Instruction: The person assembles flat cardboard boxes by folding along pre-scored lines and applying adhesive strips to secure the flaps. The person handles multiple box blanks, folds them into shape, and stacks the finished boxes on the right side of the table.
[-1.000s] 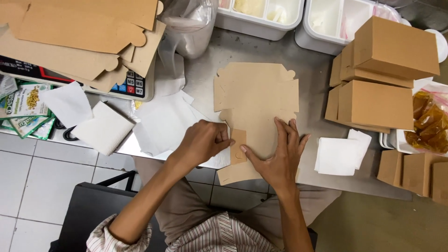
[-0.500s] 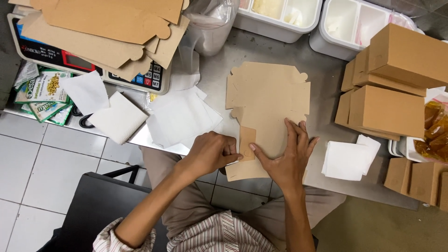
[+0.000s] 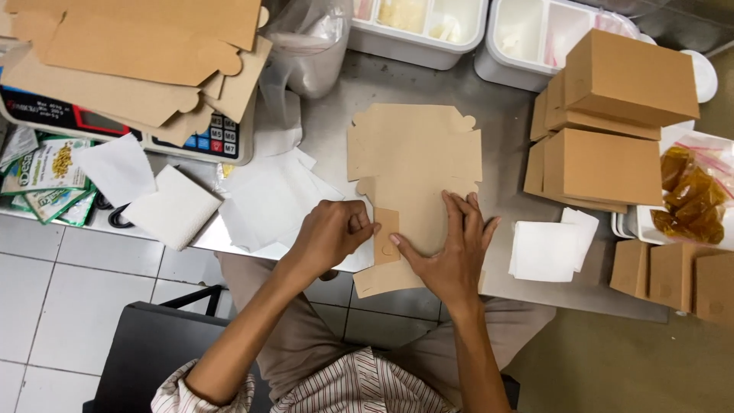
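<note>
Head view: flat brown box blank (image 3: 417,164) mid-surface, near edge overhanging, left hand (image 3: 330,237) curled, fingers pinching small side flap (image 3: 386,235), right hand (image 3: 451,248) spread flat pressing; uneven pressure likely creasing flap crooked or sliding blank off.

A steel worktable (image 3: 489,115) with a dull, scuffed top fills the view from nine o'clock to three o'clock; its near edge runs slightly downhill toward four o'clock. Pale square floor tiles (image 3: 84,306) with grey grout show at seven to eight o'clock, evenly lit; a black chair (image 3: 153,344) stands at seven o'clock; bare brownish floor (image 3: 612,367) lies at five o'clock.
</note>
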